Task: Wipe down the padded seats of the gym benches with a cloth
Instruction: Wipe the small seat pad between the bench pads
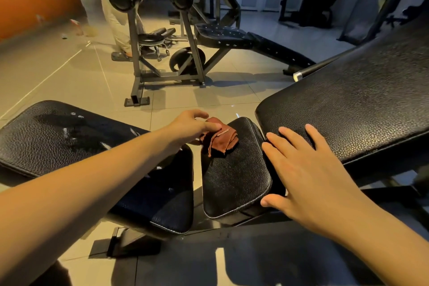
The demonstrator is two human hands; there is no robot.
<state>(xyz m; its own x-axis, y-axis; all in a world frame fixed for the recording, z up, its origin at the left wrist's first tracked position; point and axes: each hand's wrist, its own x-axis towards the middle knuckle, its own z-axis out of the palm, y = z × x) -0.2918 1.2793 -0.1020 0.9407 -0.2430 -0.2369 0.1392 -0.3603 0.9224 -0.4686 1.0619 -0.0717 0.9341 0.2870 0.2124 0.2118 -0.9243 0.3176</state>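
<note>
We find the cloth (220, 138), a crumpled brown rag, on the far end of the small seat pad (234, 176). We judge it light, soft and limp, best gathered in a bunch at its middle. The left hand (190, 126) lays its thumb on it; whether its fingers (199, 114) grip, we cannot tell. The right hand (308, 169) rests flat, fingers released, at the back pad (359, 104) edge. Both pads are black, pebbled, round-cornered.

A crumpled brown cloth (219, 138) lies on the black padded seat (234, 179).
</note>
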